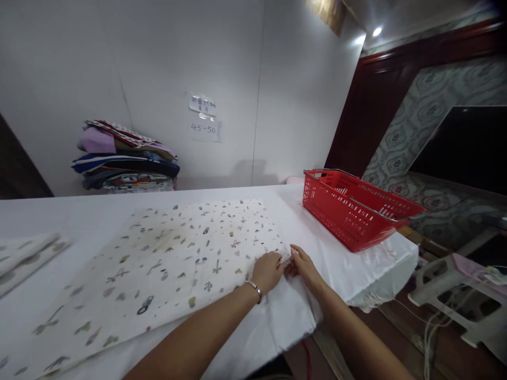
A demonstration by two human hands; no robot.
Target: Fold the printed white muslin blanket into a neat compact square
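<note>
The cloth (190,248) lies spread on the surface (287,214), its near right corner pinched in the left hand's (268,272) grip. The right hand (304,268) curls against that corner; whether its grip is closed cannot be told. A basket (356,221) stands farther right.

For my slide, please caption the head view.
Left hand and right hand meet at a corner of white patterned cloth, near a red perforated plastic basket.

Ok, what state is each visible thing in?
Patterned cloth: spread flat, near right corner bunched.
Left hand: closed on that corner.
Right hand: at that corner, grip partly hidden.
Second cloth: partly in view, folded.
Red basket: upright, handles down.
Fabric stack: folded, piled.
Ceiling light: lit.
Screen: dark.
</note>
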